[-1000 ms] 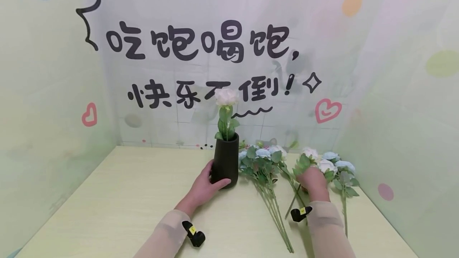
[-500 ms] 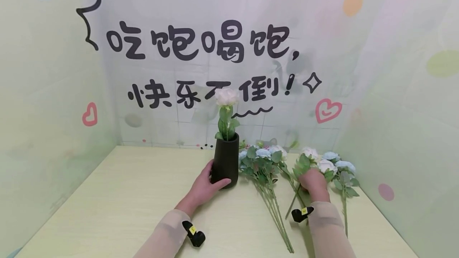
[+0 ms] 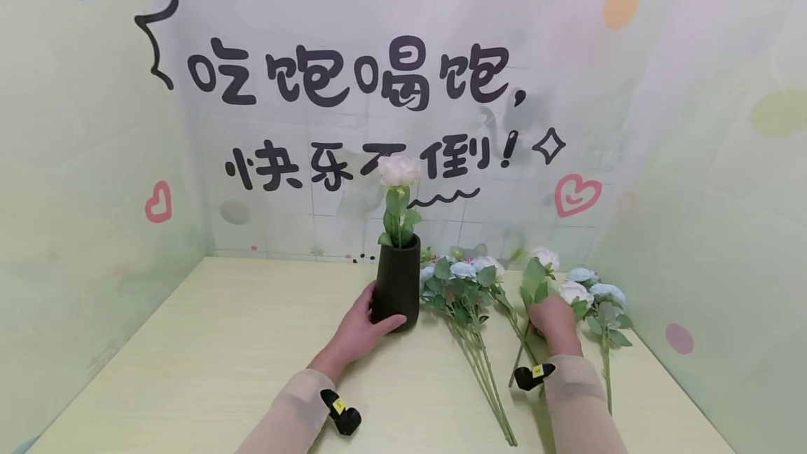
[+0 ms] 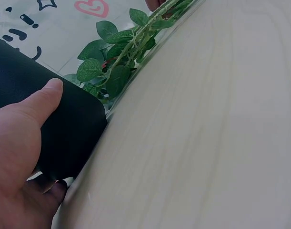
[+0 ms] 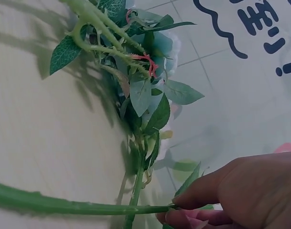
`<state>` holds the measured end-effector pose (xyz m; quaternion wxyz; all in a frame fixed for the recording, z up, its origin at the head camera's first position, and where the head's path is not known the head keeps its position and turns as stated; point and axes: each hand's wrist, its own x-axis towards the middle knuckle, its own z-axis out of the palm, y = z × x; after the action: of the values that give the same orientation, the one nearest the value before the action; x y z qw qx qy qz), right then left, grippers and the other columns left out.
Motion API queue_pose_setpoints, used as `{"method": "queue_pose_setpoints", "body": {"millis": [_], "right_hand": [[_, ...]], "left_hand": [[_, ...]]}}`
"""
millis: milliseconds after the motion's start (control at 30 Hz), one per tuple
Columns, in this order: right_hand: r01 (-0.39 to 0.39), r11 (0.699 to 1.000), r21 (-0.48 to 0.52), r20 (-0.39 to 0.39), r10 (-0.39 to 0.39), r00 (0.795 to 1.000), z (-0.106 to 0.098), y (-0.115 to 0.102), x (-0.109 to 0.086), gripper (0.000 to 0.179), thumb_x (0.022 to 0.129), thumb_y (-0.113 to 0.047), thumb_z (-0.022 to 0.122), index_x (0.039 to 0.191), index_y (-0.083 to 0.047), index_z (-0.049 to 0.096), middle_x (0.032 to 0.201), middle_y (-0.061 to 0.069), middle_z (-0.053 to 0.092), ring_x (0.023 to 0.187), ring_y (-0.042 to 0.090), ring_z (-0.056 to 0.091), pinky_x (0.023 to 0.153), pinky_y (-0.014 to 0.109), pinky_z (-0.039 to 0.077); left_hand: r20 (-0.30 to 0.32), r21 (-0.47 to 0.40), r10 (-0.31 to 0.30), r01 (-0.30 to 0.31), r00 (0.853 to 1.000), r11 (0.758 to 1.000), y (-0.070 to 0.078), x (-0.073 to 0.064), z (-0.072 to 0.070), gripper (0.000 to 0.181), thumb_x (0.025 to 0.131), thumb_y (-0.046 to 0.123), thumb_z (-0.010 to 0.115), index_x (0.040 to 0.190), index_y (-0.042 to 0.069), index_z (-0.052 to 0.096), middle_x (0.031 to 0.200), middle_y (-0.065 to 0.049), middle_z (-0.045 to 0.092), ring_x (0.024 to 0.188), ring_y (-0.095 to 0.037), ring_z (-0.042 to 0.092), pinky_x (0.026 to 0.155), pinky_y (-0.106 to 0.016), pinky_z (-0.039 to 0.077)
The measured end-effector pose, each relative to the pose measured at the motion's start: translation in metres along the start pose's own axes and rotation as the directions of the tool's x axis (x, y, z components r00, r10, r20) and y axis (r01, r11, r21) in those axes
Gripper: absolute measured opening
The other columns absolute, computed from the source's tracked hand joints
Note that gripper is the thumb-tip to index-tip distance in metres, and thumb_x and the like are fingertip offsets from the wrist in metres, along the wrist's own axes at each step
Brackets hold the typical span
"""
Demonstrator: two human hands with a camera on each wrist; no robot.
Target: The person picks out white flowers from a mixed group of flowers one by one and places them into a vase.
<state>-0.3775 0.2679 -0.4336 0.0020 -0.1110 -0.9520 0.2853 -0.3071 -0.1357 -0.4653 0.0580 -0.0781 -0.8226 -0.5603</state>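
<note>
My left hand (image 3: 356, 331) grips the lower part of a tall black vase (image 3: 398, 282), its thumb along the near side. In the vase stands one pale pink rose (image 3: 398, 171) with green leaves. At the right, my right hand (image 3: 556, 324) pinches the stem of a whitish rose (image 3: 545, 258). The right wrist view shows that green stem (image 5: 88, 208) running from thumb and fingertips across the picture. The left wrist view has the thumb (image 4: 45, 98) flat against the vase's dark side, with most of the other fingers hidden behind it.
A bunch of blue and pale flowers (image 3: 463, 270) lies right of the vase, stems toward me. More blue flowers (image 3: 608, 293) and a white rose (image 3: 575, 293) lie by my right hand. Printed curtain walls (image 3: 403, 125) enclose the wooden tabletop (image 3: 189, 370).
The rose in my right hand has tilted more upright and its leaves have turned; its stem end has shifted slightly right. My left hand and the vase have stayed put.
</note>
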Motion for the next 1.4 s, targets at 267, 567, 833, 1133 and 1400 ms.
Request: {"method": "queue_pose_setpoints", "body": {"millis": [267,567,833,1133,1400], "right_hand": [[0.063,0.998,0.001,-0.052,-0.063,0.997,-0.015,-0.022,-0.021,0.028,0.091,-0.017,0.056,0.063,-0.011,0.058,0.076,0.016,0.068,0.069,0.031,0.065,0.065,0.039,0.052],[0.107,0.99,0.088,-0.107,-0.097,0.99,-0.025,-0.042,-0.037,0.024,0.101,-0.015,0.05,0.08,-0.007,0.059,0.078,0.009,0.061,0.071,0.024,0.054,0.062,0.033,0.043],[0.146,0.976,0.161,-0.187,-0.115,0.976,-0.028,-0.056,-0.043,0.041,0.109,-0.023,0.051,0.136,0.004,0.065,0.133,0.031,0.069,0.112,0.046,0.068,0.09,0.057,0.057],[0.232,0.949,0.214,-0.272,-0.17,0.947,-0.034,-0.07,-0.053,0.037,0.11,-0.026,0.055,0.134,0.0,0.067,0.126,0.028,0.072,0.109,0.045,0.069,0.089,0.056,0.056],[0.338,0.913,0.226,-0.351,-0.247,0.903,-0.039,-0.084,-0.061,0.033,0.112,-0.026,0.059,0.133,-0.003,0.069,0.113,0.024,0.076,0.093,0.04,0.072,0.071,0.038,0.052]], "left_hand": [[0.003,-0.005,0.001,-0.001,1.0,1.0,0.001,0.0,0.0,0.097,0.097,0.042,0.086,0.172,0.011,0.033,0.168,-0.02,0.048,0.153,-0.043,0.051,0.125,-0.062,0.044],[0.007,-0.001,-0.003,0.003,1.0,1.0,-0.001,0.0,0.0,0.099,0.097,0.045,0.085,0.173,0.012,0.031,0.169,-0.019,0.047,0.154,-0.043,0.05,0.125,-0.063,0.044],[0.009,-0.003,0.001,-0.001,1.0,1.0,-0.001,0.0,0.0,0.098,0.097,0.044,0.085,0.173,0.012,0.032,0.17,-0.019,0.046,0.155,-0.043,0.049,0.125,-0.063,0.043],[0.003,-0.001,0.008,-0.008,1.0,1.0,-0.002,0.001,0.0,0.097,0.097,0.043,0.086,0.172,0.012,0.033,0.168,-0.019,0.048,0.153,-0.043,0.051,0.125,-0.063,0.044],[0.0,-0.002,0.011,-0.011,1.0,1.0,-0.002,0.001,0.001,0.097,0.097,0.043,0.086,0.172,0.011,0.033,0.168,-0.02,0.049,0.153,-0.042,0.052,0.125,-0.062,0.044]]}}
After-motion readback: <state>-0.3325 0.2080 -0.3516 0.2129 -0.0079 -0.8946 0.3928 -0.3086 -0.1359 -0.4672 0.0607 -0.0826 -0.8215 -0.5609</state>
